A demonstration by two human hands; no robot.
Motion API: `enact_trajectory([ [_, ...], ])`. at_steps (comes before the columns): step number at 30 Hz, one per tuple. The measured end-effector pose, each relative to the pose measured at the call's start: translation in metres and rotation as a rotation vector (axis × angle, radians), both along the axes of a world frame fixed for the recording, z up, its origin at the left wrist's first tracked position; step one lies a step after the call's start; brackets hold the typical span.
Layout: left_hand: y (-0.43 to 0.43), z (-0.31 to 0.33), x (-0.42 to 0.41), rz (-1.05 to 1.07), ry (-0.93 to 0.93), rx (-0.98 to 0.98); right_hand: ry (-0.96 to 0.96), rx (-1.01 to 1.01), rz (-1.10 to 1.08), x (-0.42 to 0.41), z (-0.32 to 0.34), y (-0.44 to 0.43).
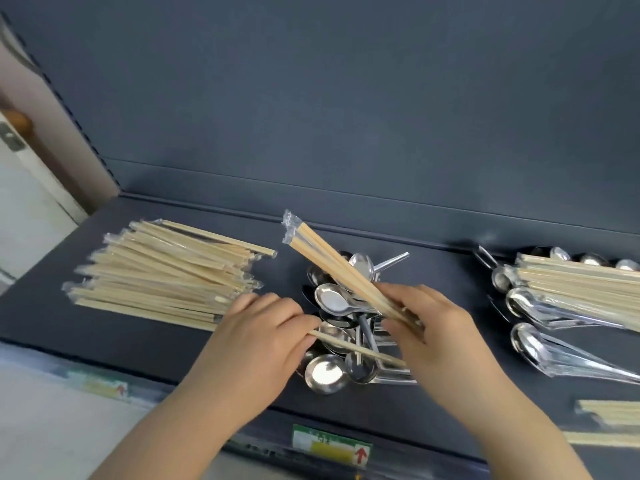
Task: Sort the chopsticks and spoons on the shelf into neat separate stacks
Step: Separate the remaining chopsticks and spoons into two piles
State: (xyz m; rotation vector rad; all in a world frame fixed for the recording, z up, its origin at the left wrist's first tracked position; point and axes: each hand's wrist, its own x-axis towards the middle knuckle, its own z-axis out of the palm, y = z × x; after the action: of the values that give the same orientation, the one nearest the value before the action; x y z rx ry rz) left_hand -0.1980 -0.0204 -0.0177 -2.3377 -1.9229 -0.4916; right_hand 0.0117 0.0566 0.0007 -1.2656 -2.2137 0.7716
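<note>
Pinching one pale wooden chopstick pair in clear wrap (360, 348) by its left end, with thumb and curled fingers (301, 318) of the left hand (263, 341) closed on it, low over the heap of shiny steel spoons (329, 301) in the middle of the dark grey shelf (433, 271). Running from that grip rightward and toward the front edge, ending just beside the right hand (433, 327), so crossing the spoon handles rather than lying along them. Gripping in the right hand a small bundle of wrapped pale chopsticks (329, 258), fingers (401, 294) curled round the lower ends, slanting up and to the left with the plastic tails raised above the spoons. Aiming, by the look of it, for the neat stack of wrapped pale chopsticks (162, 275), just left of the left hand and nearer to it than to the right. Calling, probably, for a leftward carry and a turn to match the stack's own lie, left hand best placed to go first. Leaving well apart on the right a mixed pile of wrapped spoons and chopsticks (568, 292), not yet sorted, and more loose pale chopsticks (606, 414) at the front right. Showing a green-and-yellow price label (330, 441) on the front rail.
</note>
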Motion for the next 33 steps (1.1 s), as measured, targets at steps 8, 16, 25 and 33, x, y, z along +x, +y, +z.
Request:
enact_trajectory([
  [8,-0.003,-0.001,-0.099,0.082,-0.018,0.081,0.017,0.022,0.052,-0.083,0.01,0.006],
  [16,0.001,-0.028,-0.246,0.077,-0.024,0.099,-0.086,0.134,-0.001,-0.206,0.011,-0.009],
  [25,0.014,-0.047,-0.282,-0.082,-0.152,-0.014,-0.164,0.099,-0.141,-0.287,-0.009,-0.011],
  [33,-0.01,-0.05,-0.305,-0.104,-0.17,-0.032,-0.396,0.141,-0.03,-0.31,-0.043,0.009],
])
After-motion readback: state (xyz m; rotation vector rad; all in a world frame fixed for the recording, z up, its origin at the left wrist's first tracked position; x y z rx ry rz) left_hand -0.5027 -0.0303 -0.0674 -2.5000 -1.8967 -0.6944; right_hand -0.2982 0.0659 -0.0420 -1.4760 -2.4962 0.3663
